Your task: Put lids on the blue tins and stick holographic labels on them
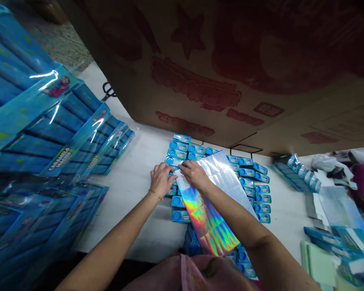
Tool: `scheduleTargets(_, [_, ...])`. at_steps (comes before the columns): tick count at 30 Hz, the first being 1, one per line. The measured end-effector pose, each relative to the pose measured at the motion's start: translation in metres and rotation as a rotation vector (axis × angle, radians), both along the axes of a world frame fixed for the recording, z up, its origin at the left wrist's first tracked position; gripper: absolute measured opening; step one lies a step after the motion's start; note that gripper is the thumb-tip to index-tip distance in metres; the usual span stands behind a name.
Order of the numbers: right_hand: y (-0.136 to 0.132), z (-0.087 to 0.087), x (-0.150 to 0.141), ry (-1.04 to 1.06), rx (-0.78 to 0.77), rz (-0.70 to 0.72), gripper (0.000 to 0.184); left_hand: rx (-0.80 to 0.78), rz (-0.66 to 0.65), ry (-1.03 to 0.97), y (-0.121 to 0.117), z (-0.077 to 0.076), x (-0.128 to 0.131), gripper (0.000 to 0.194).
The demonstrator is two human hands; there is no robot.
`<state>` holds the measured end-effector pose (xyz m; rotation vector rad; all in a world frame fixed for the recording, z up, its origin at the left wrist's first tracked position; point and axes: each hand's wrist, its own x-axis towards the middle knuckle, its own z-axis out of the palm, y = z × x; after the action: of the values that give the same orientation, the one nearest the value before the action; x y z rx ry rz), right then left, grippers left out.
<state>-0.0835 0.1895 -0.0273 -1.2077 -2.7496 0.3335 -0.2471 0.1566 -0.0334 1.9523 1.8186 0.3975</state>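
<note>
foil sheet (218, 194) on boxes (257, 190)

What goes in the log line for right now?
left hand: on blue boxes | right hand: on shiny sheet | surface: white table

- Both bare forearms reach up from the bottom edge and converge at frame centre.
- Left hand (160, 178): palm down, fingers curled, thin bracelet on wrist.
- Right hand (194, 172): palm down, fingers pointing left, just beside the left hand.
</note>
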Motion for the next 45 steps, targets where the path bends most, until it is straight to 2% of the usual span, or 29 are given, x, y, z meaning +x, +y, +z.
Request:
scheduleTargets(5, [-0.001, -0.004, 0.013, -0.051, 0.051, 0.077, 0.031, -0.002, 0.093, -0.032, -0.003, -0.002, 0.003, 0.014])
scheduleTargets(10, [-0.008, 0.0, 0.019, -0.044, 0.052, 0.08, 0.026, -0.007, 0.096, -0.051, -0.004, -0.003, 0.004, 0.015])
scheduleTargets(12, [-0.013, 0.011, 0.019, -0.037, 0.013, 0.067, 0.023, -0.015, 0.102, -0.055, -0.004, -0.002, 0.004, 0.015])
scheduleTargets(15, [-0.019, 0.04, 0.019, 0.049, -0.082, 0.024, 0.017, -0.025, 0.104, -0.061, -0.003, 0.0, 0.003, 0.016])
scheduleTargets(19, [-0.015, 0.078, 0.018, 0.377, -0.332, -0.197, 0.009, -0.03, 0.109, -0.126, 0.0, 0.005, 0.002, 0.017])
scheduleTargets(21, [-0.007, 0.087, 0.016, 0.574, -0.496, -0.348, 0.008, -0.042, 0.14, -0.284, 0.002, 0.01, 0.002, 0.018])
scheduleTargets(22, [-0.003, 0.087, 0.014, 0.668, -0.575, -0.424, 0.009, -0.069, 0.171, -0.429, 0.003, 0.013, 0.002, 0.02])
scheduleTargets(24, [0.005, 0.084, 0.009, 0.842, -0.715, -0.565, 0.012, -0.184, 0.279, -0.828, 0.006, 0.021, 0.003, 0.026])
scheduleTargets(27, [0.011, 0.072, -0.001, 1.061, -0.864, -0.739, 0.016, -0.441, 0.48, -1.398, 0.01, 0.034, 0.004, 0.038])
scheduleTargets(29, [0.012, 0.064, -0.007, 1.174, -0.945, -0.84, 0.018, -0.515, 0.561, -1.552, 0.014, 0.04, 0.004, 0.037])
scheduleTargets(32, [0.012, 0.052, -0.017, 1.291, -1.021, -0.97, 0.022, -0.445, 0.626, -1.543, 0.023, 0.041, 0.001, 0.033])
scheduleTargets(35, [0.016, 0.039, -0.031, 1.327, -0.967, -1.069, 0.025, -0.356, 0.67, -1.458, 0.037, 0.035, -0.004, 0.037])
scheduleTargets(39, [0.031, 0.02, -0.051, 1.251, -0.64, -1.109, 0.021, -0.263, 0.715, -1.318, 0.064, 0.022, -0.008, 0.034])
scheduleTargets(42, [0.044, 0.008, -0.059, 1.016, -0.354, -1.102, 0.018, -0.185, 0.753, -1.177, 0.083, 0.01, -0.009, 0.027])
scheduleTargets(45, [0.052, 0.001, -0.061, 0.717, -0.145, -1.08, 0.017, -0.144, 0.763, -1.077, 0.098, -0.002, -0.011, 0.02])
